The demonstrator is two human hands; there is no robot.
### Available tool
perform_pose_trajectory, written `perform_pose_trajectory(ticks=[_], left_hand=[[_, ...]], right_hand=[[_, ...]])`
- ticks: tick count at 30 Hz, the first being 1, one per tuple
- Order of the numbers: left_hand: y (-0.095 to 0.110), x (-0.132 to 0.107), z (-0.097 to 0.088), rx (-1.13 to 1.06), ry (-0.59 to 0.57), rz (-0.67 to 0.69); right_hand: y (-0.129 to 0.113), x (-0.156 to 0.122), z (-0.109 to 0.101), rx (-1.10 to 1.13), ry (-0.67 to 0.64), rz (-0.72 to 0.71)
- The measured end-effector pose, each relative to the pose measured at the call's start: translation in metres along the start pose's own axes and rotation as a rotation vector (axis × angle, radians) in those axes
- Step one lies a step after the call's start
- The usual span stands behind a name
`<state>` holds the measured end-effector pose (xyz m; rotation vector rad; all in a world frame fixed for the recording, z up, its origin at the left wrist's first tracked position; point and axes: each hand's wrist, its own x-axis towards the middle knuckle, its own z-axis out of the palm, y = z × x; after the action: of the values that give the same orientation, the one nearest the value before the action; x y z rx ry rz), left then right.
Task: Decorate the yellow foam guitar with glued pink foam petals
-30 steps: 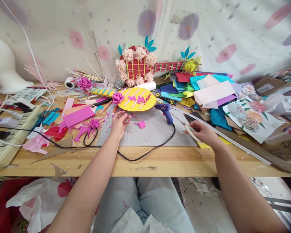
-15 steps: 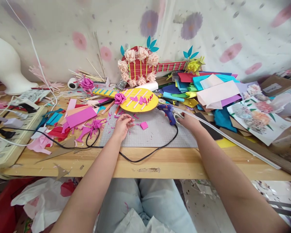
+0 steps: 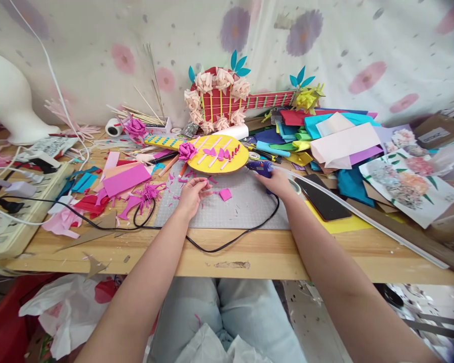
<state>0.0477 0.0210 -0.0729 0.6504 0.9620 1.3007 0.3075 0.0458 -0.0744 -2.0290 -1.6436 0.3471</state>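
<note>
My right hand is wrapped round the handle of a blue glue gun, whose nozzle points left toward the yellow paper guitar. A long clear glue stick runs from the back of the gun off to the right. My left hand is closed in a pinch over the grey cutting mat; whatever is between its fingertips is too small to make out. A magenta paper square lies on the mat just right of that hand. The guitar carries a magenta paper flower and pale strips.
A red paper guitar with pale roses stands behind. Stacked coloured paper and a black phone lie right. Magenta scraps and a power strip are left. The glue gun's black cord loops along the table's front.
My right hand has moved left from the phone and tape and taken hold of the glue gun's handle. My left hand stays pinched in nearly the same place.
</note>
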Motion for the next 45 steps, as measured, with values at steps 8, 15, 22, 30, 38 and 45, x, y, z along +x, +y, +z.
perform_pose_trajectory(ticks=[8, 15, 22, 30, 38, 45], left_hand=[[-0.002, 0.0, 0.002, 0.037, -0.03, -0.017], [-0.004, 0.0, 0.005, 0.162, 0.015, 0.037], [-0.004, -0.001, 0.007, 0.212, 0.019, 0.076], [-0.005, -0.001, 0.007, 0.228, 0.065, 0.082], [-0.006, 0.001, 0.006, 0.226, 0.086, 0.067], [-0.005, 0.001, 0.007, 0.228, 0.098, 0.064]], right_hand=[[-0.004, -0.015, -0.011, 0.48, 0.225, 0.095], [-0.04, -0.048, -0.023, 0.778, -0.151, -0.119], [-0.053, -0.058, -0.002, 0.624, -0.383, -0.11], [-0.052, -0.057, 0.003, 0.588, -0.354, -0.093], [-0.054, -0.059, 0.002, 0.506, -0.328, -0.129], [-0.052, -0.057, 0.003, 0.49, -0.329, -0.116]])
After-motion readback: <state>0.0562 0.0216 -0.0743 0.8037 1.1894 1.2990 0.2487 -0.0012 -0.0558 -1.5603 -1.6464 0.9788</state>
